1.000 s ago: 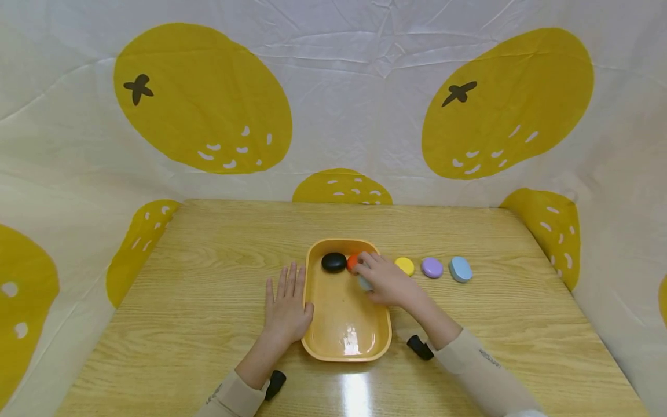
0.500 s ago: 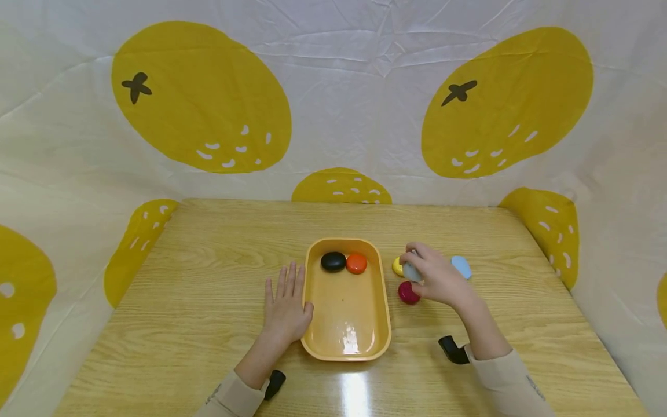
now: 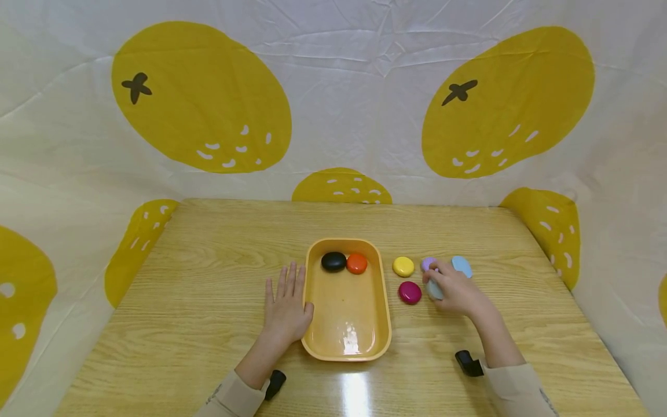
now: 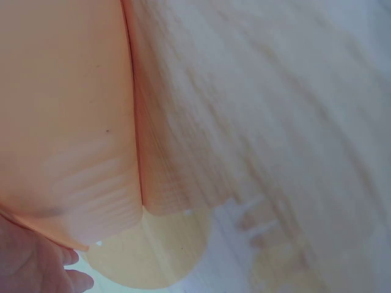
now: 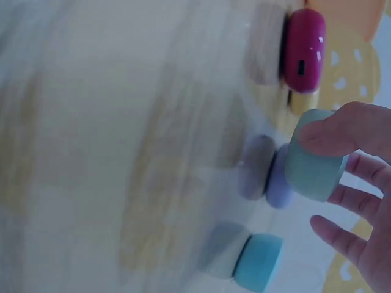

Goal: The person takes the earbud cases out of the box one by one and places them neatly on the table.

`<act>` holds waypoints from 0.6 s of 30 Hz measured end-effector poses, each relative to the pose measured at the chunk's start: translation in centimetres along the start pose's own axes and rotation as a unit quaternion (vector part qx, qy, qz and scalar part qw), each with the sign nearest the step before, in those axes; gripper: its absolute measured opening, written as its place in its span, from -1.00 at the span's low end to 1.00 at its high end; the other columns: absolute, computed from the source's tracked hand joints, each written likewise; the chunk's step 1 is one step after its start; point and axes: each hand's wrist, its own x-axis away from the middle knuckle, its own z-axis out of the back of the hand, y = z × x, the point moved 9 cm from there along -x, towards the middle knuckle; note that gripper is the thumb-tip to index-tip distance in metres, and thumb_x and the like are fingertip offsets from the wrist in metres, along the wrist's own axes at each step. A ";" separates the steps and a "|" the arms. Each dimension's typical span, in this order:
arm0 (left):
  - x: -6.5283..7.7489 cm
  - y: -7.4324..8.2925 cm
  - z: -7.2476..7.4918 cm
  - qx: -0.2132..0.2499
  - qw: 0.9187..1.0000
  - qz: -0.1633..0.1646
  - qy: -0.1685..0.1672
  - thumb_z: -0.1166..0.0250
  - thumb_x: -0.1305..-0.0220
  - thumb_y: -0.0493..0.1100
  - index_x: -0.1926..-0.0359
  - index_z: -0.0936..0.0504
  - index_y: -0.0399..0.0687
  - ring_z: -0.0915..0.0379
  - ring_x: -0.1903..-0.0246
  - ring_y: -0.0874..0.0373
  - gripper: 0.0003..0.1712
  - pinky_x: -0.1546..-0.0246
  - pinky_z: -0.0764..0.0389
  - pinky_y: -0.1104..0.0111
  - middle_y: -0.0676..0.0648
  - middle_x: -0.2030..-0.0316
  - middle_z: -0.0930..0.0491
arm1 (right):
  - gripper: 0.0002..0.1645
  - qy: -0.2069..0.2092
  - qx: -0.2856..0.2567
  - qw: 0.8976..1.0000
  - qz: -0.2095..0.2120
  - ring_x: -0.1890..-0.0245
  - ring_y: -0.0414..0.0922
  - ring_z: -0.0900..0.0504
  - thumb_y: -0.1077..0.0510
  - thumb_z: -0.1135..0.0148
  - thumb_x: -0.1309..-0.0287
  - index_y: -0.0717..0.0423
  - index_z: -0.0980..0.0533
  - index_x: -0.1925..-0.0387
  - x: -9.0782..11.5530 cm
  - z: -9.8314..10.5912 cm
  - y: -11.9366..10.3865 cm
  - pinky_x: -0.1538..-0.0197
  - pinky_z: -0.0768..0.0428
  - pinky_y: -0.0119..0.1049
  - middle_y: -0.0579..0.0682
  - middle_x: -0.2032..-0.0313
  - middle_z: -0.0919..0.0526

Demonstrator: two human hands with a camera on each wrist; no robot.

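My right hand (image 3: 460, 292) pinches a pale green, thick rounded case (image 5: 314, 168) between thumb and fingers, right of the tray. In the right wrist view it appears held off the tabletop. Close behind it lies a purple rounded case (image 3: 428, 264), partly hidden by my fingers. A glossy magenta case (image 3: 410, 293) with a small dark slot is to the left, below a yellow one (image 3: 403, 266). My left hand (image 3: 286, 313) rests with straight fingers against the left side of an orange tray (image 3: 333, 324). Inside the tray are a black case (image 3: 333, 262) and an orange-red one (image 3: 356, 263).
A light blue case (image 3: 461, 266) lies at the right end of the back row, close to my right hand. The wooden table (image 3: 219, 243) ends at a white cloth (image 3: 354, 116) with yellow fruit prints. Each wrist carries a black mount (image 3: 469, 364).
My right hand has come out of the tray and moved right with the pale green case, past the magenta one, which now shows on the table. The left hand has stayed in place.
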 end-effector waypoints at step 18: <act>0.0 -0.1 -0.1 0.000 1.000 0.001 0.005 0.01 -0.22 -0.04 -0.42 0.13 -0.12 0.40 -0.39 -0.09 -0.18 -0.29 0.36 -0.08 -0.17 -0.42 0.23 | -0.45 -0.015 -0.007 0.999 0.030 0.21 0.02 -0.46 0.44 -0.40 0.52 0.06 -0.48 0.31 0.4 -1.7 0.6 0.18 -0.49 -0.04 0.06 0.14 -0.42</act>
